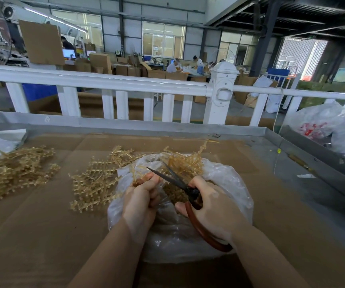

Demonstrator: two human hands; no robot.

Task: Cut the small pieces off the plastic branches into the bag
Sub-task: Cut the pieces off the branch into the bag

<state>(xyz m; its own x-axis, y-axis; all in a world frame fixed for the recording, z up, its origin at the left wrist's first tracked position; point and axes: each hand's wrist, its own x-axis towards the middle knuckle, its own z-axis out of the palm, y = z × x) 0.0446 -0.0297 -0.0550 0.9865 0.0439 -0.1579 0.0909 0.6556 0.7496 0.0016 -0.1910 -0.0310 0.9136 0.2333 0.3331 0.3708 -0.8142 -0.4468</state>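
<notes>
From the head view, this plastic branch (pixel 140 177) looks feather-light, springy and snaggy, so my left hand (pixel 141 199) pinches its stem tight, holding it over the open plastic bag (pixel 225 183). My right hand (pixel 211 206) is wrapped round the scissors (pixel 180 181), blades parted at the twigs; uncut branches (pixel 97 181) wait alongside.

Pale amber translucent plastic branches (pixel 97 181) lie on the brown cardboard-covered worktop (pixel 43 225) beside a clear, milky plastic bag (pixel 225 177), over which dark grey-bladed scissors with reddish-brown handles (pixel 190 194) show, while a clear bag with red print (pixel 312 127) sits off the right edge.
</notes>
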